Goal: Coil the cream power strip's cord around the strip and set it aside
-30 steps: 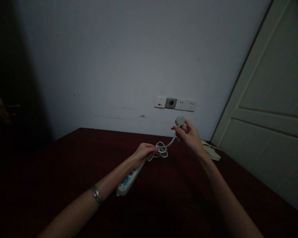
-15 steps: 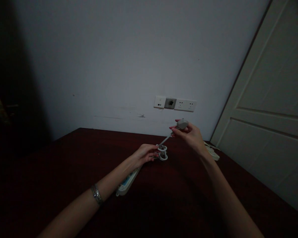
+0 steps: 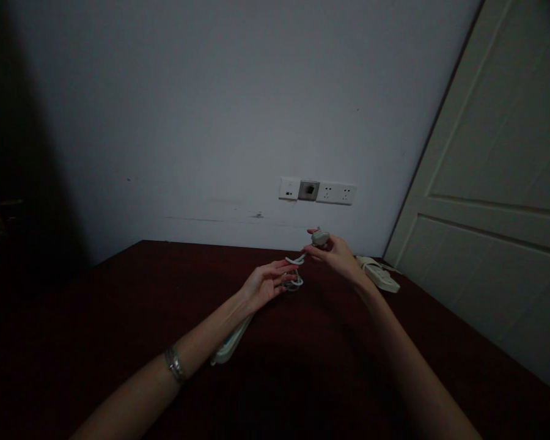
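My right hand [image 3: 332, 253] pinches a grey plug [image 3: 319, 237] above the dark red tabletop, with its pale cord [image 3: 296, 261] running down to the left. Lower and to the left is my left hand [image 3: 266, 284], palm partly turned up and fingers loosely spread around the loops of that cord. Its fingertips touch the coils, though the exact hold is partly hidden. A white power strip [image 3: 231, 345] lies under my left wrist and forearm, which cover much of it.
Another white power strip [image 3: 380, 276] lies on the tabletop [image 3: 187, 287] at right, beyond my right forearm. Wall sockets [image 3: 336, 193] sit above the table's back edge. A white panelled door [image 3: 486, 244] stands along the right side.
My right hand has moved left and slightly down with the plug, closer to my left hand. The left fingers have spread more, and the upper cord loop has lifted and shifted.
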Demonstrator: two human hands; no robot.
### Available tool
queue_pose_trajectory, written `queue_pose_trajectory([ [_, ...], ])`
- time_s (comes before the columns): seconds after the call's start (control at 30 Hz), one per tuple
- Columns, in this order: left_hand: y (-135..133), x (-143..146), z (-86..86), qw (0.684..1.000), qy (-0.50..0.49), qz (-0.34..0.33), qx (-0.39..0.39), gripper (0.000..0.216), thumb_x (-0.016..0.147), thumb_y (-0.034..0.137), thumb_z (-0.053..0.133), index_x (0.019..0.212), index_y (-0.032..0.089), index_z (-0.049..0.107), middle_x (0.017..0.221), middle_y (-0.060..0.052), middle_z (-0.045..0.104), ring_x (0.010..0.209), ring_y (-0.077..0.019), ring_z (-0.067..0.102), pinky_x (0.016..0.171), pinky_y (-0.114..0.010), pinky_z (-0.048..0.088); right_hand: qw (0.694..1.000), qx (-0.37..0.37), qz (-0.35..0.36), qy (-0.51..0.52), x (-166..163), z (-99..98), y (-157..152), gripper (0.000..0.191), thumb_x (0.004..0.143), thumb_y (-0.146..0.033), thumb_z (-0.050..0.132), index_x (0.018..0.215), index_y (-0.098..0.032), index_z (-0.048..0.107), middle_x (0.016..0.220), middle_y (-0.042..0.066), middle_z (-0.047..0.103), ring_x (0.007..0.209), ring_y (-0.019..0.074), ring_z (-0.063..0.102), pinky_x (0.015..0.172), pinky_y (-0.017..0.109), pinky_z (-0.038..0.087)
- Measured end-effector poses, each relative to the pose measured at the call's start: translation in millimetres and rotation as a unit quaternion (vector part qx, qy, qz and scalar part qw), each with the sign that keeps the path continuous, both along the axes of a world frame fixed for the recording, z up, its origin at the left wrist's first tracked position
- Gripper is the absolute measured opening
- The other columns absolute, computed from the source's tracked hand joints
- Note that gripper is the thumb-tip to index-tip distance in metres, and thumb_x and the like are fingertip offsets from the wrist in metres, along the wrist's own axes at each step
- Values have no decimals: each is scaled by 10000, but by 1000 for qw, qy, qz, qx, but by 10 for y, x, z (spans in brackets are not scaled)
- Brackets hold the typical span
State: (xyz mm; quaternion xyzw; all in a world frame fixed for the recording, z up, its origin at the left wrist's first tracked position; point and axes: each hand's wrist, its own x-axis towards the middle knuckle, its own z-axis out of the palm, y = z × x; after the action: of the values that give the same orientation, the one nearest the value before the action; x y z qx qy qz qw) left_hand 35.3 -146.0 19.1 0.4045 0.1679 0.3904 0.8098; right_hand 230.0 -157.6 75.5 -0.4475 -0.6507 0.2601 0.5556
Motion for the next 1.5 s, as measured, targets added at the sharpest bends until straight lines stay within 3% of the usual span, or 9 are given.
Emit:
queue_pose_trajectory([
  [0.2,-1,83,-74,978,123,57,159,496,745,180,612,1228,126,515,952,-108,658,632,-122,604,475,-206,435,1000,-11,16,4,-86,-143,82,391,603,-431,708,849,-158,574,703,25,640,657,177,607,614,301,484],
  [0.37,58,92,-107,864,287,234,341,292,739,302,602,925,93,687,594,-1,575,481,-78,448,457,-193,323,997,-38,66,-13,-221,-232,71,317,670,-441,666,767,-175,523,720,36,656,658,177,619,619,303,491],
  [0.47,67,51,-57,803,341,304,383,242,709,322,632,743,93,699,557,10,546,524,-86,444,494,-199,305,995,-41,84,-46,-222,-235,34,314,701,-434,652,810,-179,505,741,23,642,686,170,616,639,300,494],
  [0.7,104,-1,-31,732,379,371,427,162,730,276,620,725,137,703,725,-38,627,695,-143,554,615,-231,388,980,-58,149,-117,-54,-262,44,435,631,-269,736,974,-176,486,961,68,656,900,211,635,785,358,510],
  [0.8,112,-11,-55,731,388,349,440,211,773,319,581,776,149,706,772,-50,664,715,-153,589,625,-234,404,985,-39,117,-124,-42,-303,97,490,673,-250,703,1099,-169,475,932,70,676,868,213,655,789,369,518],
  [0.97,62,-42,-30,687,456,306,477,317,847,373,458,861,170,701,780,-58,694,704,-172,616,626,-249,397,991,4,50,-123,32,-361,172,905,720,-272,658,1426,-151,105,879,54,701,823,203,667,819,379,505],
  [1.1,26,-55,26,665,502,253,492,314,827,286,461,1039,174,663,874,-81,704,752,-191,629,662,-262,410,992,40,9,-116,131,-423,223,670,752,-299,620,1339,-174,324,894,58,705,855,201,659,852,378,480],
  [1.23,37,-103,101,666,506,191,514,258,776,234,500,932,191,701,862,-85,705,773,-208,632,663,-264,408,992,53,19,-116,163,-492,270,418,774,-323,602,1154,-201,475,934,63,696,904,203,642,850,375,464],
  [1.5,32,-285,252,743,478,25,468,170,731,214,502,800,151,644,557,-25,614,426,-125,516,445,-214,348,993,12,70,-93,170,-495,291,228,726,-360,629,841,-165,602,814,35,672,795,173,623,746,307,460],
])
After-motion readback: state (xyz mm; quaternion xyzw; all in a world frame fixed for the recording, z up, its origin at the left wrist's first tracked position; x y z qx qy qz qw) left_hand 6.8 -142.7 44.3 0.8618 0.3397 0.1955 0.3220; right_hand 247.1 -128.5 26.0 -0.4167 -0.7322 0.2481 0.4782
